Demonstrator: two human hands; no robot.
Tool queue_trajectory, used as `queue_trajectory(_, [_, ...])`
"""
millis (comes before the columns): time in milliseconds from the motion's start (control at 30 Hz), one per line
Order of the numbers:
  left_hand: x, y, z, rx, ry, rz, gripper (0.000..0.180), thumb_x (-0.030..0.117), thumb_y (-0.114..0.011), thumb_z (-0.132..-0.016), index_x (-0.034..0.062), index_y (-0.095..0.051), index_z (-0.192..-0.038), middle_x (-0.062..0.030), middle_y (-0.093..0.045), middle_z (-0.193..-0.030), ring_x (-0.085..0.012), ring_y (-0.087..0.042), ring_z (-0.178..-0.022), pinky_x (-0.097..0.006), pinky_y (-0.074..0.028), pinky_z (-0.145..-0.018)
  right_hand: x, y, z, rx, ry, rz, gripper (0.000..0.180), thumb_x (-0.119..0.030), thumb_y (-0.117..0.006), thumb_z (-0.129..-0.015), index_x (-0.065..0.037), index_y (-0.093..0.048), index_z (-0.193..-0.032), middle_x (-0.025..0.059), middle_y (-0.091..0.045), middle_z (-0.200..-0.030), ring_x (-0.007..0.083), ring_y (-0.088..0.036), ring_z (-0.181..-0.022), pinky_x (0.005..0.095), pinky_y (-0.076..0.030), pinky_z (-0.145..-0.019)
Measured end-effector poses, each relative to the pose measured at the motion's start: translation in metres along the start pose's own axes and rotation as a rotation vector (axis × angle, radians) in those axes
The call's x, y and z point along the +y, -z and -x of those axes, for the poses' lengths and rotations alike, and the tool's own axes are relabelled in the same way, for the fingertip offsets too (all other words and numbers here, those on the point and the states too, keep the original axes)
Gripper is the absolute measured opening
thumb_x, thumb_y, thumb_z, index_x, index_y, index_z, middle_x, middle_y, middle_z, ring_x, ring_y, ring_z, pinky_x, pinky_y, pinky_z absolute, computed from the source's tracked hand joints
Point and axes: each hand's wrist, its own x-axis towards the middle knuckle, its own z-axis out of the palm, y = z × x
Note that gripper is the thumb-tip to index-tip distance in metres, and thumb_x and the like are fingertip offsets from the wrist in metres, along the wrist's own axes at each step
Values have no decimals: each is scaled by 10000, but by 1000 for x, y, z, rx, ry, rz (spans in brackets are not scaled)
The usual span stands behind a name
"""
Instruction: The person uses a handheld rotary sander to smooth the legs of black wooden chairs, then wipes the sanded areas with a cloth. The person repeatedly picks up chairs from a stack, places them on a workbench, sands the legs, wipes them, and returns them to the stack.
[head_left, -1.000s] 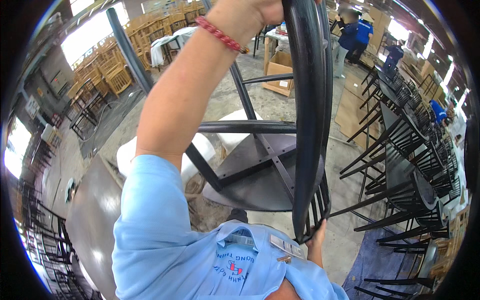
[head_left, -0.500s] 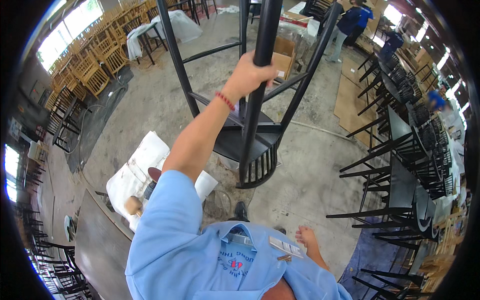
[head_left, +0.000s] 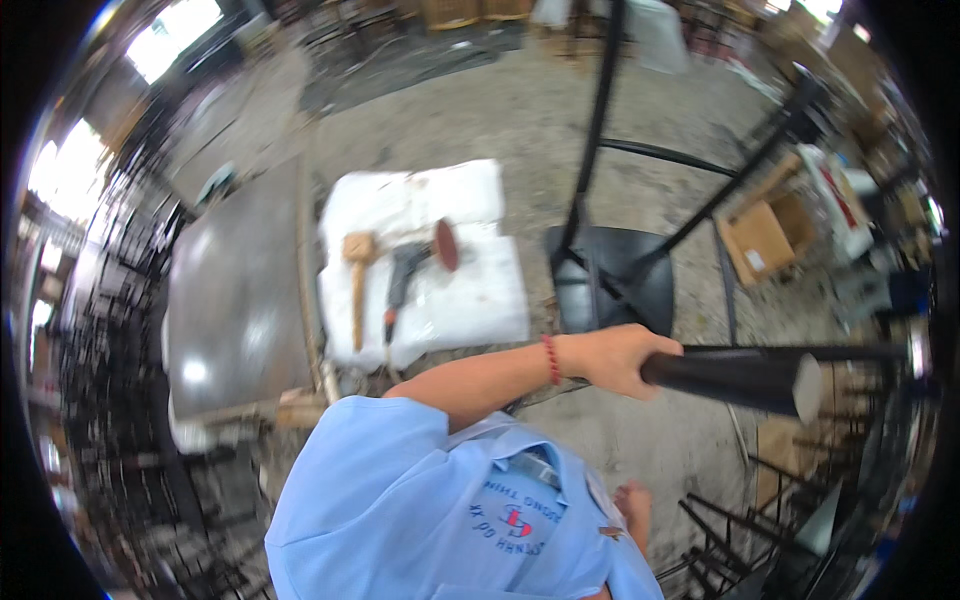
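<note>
My left hand [head_left: 622, 360], with a red bead bracelet at the wrist, is wrapped round one leg of an upturned black chair [head_left: 735, 380]. That leg's cut end points toward the right, and the dark seat lies low beyond the hand, with other legs rising from it. My right hand [head_left: 632, 503] hangs low beside my body, apart from the chair. Its fingers are smeared by motion. To the left of the chair, a wooden mallet [head_left: 358, 285] and a power sander [head_left: 405, 270] with a reddish-brown disc rest on a white padded sheet [head_left: 475, 300].
A dark-topped table [head_left: 240, 290] stands at the left, close to the padded sheet. An open cardboard box [head_left: 765, 240] sits at the right, past the chair legs. More black chairs [head_left: 740, 540] fill the lower right, and blurred dark furniture lines the far left.
My view has swung to the left, bringing the mallet and sander into full sight. My left hand keeps its grip on the chair leg, which now tilts to the right.
</note>
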Motion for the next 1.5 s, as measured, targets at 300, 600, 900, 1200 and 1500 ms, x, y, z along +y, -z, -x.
queue_trajectory(300, [-70,-26,90,522,93,-290,426,204,-730,-796,54,-608,-1176,-154,-597,-1229,-303,-562,-1149,-386,-445,-985,-60,34,-42,67,270,-180,332,-325,-536,-951,-74,-551,-1168,96,-658,-985,213,-641,-722,325,-504,-564])
queue_trajectory(600, [-202,52,291,1122,1537,-716,451,186,-630,-782,-38,-524,-1158,-264,-600,-1125,-403,-570,-1117,-459,-464,-956,3,-21,51,-121,-118,180,273,-219,-517,-932,-30,-630,-1093,139,-675,-930,232,-663,-801,365,-535,-646])
queue_trajectory(900, [-187,78,287,1330,916,608,291,19,-493,-753,-8,-460,-1041,-132,-601,-796,-141,-506,-513,-277,-427,-405,32,-21,52,26,-175,-216,302,-251,-568,-917,-42,-620,-1128,115,-664,-994,242,-650,-802,378,-534,-656])
queue_trajectory(1200, [-68,-24,267,1027,658,593,611,-33,-519,-748,103,-421,-1335,-127,-630,-820,-81,-443,-473,-238,-404,-405,47,4,78,-118,103,-318,421,-280,-607,-897,-73,-571,-1261,84,-642,-1085,197,-643,-898,329,-526,-713])
queue_trajectory(1500, [-20,-232,124,20,711,147,814,38,-604,-757,169,-317,-1507,-9,-540,-670,-92,-503,-514,-265,-370,-430,-10,-47,132,-289,152,-882,604,-442,-621,-912,-39,-452,-1329,158,-595,-1164,281,-637,-930,484,-540,-797])
